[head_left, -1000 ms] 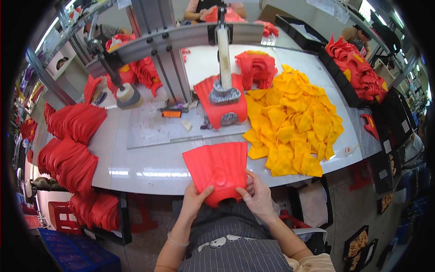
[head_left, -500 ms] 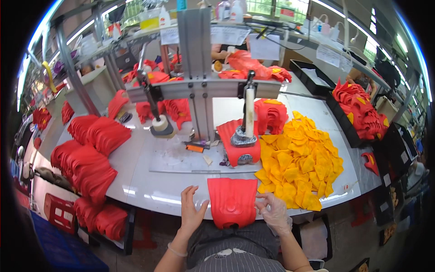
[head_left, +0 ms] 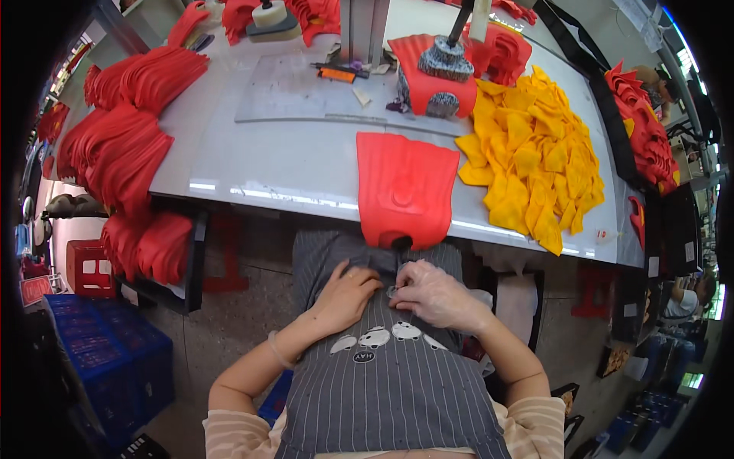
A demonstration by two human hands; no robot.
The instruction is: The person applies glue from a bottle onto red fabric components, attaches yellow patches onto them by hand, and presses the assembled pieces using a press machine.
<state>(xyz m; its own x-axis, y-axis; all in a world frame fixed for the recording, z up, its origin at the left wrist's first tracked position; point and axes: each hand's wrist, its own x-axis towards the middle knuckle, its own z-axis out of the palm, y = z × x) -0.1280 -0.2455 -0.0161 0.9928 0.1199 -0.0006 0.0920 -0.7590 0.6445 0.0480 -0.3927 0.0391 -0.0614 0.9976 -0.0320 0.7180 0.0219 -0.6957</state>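
A red moulded sheet piece (head_left: 405, 187) with a raised round mark and an arched notch hangs over the front table edge. Below it, my bare left hand (head_left: 348, 297) rests on the striped grey apron (head_left: 382, 382), fingers slightly bent and apart, holding nothing visible. My right hand (head_left: 440, 294), in a clear thin glove, is at the apron's middle with its fingertips pinched together. What they pinch, perhaps a bit of glove or cloth, is too small to name. Neither hand touches the red piece.
Yellow flat pieces (head_left: 535, 161) lie heaped at the right. Stacked red pieces (head_left: 115, 153) stand at the left. Beyond, a press head (head_left: 446, 57) bears on another red piece (head_left: 436, 96). An orange-handled cutter (head_left: 336, 75) lies near the metal post (head_left: 365, 30). Blue crates (head_left: 115, 352) are on the floor.
Both hands have left the sides of the red piece and drawn back to the apron. The right fingers have closed. The view has tilted downward; the red piece stays at the table edge.
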